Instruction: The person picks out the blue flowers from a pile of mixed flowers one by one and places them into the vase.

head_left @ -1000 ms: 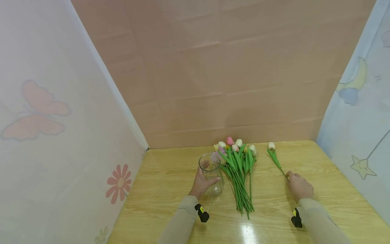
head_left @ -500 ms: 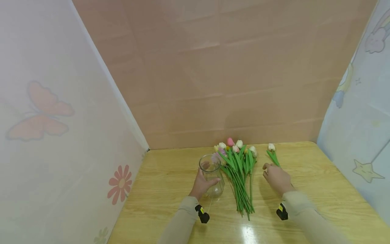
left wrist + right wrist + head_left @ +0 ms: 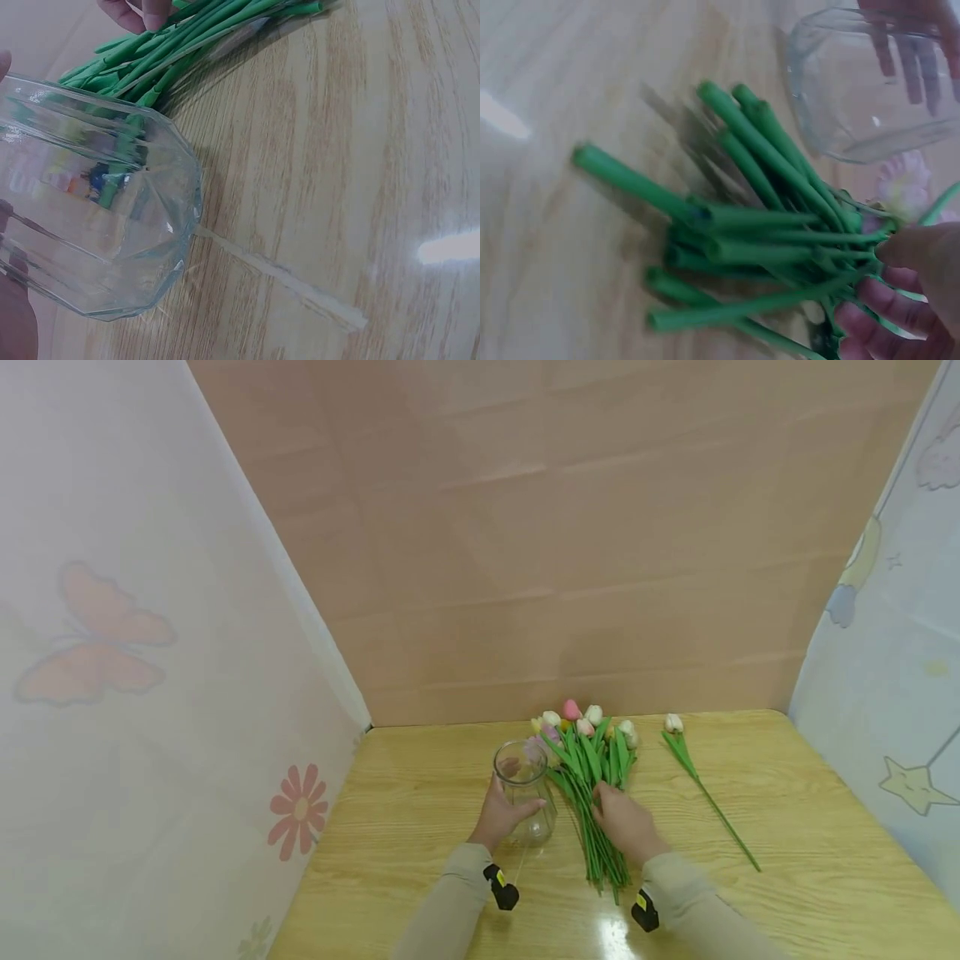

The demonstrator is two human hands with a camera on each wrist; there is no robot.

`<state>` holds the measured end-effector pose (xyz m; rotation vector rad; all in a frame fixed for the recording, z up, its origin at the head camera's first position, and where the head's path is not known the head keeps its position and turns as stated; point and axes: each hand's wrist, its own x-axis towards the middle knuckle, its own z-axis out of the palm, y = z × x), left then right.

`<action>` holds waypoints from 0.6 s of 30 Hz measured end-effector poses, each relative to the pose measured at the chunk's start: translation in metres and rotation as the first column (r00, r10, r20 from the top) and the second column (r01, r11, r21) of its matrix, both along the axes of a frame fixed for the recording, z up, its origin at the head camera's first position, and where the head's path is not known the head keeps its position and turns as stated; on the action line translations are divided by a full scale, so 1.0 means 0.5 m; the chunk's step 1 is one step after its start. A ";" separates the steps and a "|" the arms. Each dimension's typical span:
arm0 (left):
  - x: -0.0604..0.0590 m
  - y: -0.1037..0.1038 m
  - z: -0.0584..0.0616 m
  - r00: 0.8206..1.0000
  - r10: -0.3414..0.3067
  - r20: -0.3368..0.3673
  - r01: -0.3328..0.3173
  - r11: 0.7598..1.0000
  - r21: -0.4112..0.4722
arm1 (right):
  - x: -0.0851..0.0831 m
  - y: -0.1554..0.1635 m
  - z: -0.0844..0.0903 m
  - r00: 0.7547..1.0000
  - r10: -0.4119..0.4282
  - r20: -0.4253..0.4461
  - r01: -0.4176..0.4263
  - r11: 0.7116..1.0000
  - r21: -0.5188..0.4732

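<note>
A clear glass vase [image 3: 525,785] stands on the wooden table [image 3: 420,827], and my left hand [image 3: 504,814] grips its side. Right of it lies a bunch of artificial tulips [image 3: 588,760] with green stems and pink, white and yellow heads pointing at the back wall. My right hand [image 3: 613,814] lies over the middle of the stems. In the right wrist view its fingers [image 3: 885,319] curl round the stems [image 3: 757,225], with the vase [image 3: 870,97] just beyond. The left wrist view shows the vase [image 3: 97,225] close up and the stems [image 3: 195,45] behind it.
One white tulip [image 3: 697,785] lies by itself on the table to the right of the bunch. Patterned curtains close in the left [image 3: 150,693] and right [image 3: 892,693] sides. A brown cardboard wall [image 3: 562,568] stands behind the table.
My right hand let go of the single white tulip's stem, moved left across the table and took hold of the bunch's stems. The left hand stayed on the vase.
</note>
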<state>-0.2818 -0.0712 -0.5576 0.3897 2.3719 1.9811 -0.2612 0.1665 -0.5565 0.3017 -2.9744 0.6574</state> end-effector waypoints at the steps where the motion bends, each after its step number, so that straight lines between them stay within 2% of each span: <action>1: 0.000 0.001 0.000 1.000 0.002 -0.002 -0.002 1.000 -0.001 | 0.001 -0.003 -0.004 1.000 -0.013 -0.003 0.013 1.000 0.000; 6: -0.002 0.004 -0.002 1.000 0.004 -0.015 -0.004 1.000 0.000 | 0.003 -0.012 -0.015 0.997 -0.060 -0.038 0.061 0.998 0.013; 9: -0.002 0.004 -0.003 1.000 0.001 -0.021 -0.001 1.000 0.002 | 0.006 -0.014 -0.011 0.996 -0.080 -0.045 0.080 0.997 -0.011; 14: -0.003 0.003 -0.004 1.000 0.011 -0.017 -0.011 1.000 0.001 | 0.008 -0.014 0.008 0.993 -0.114 -0.012 0.113 0.990 -0.083; 18: -0.002 0.003 -0.001 1.000 0.020 -0.018 -0.020 1.000 -0.006 | 0.002 -0.011 0.028 0.990 -0.136 -0.032 0.132 0.985 -0.107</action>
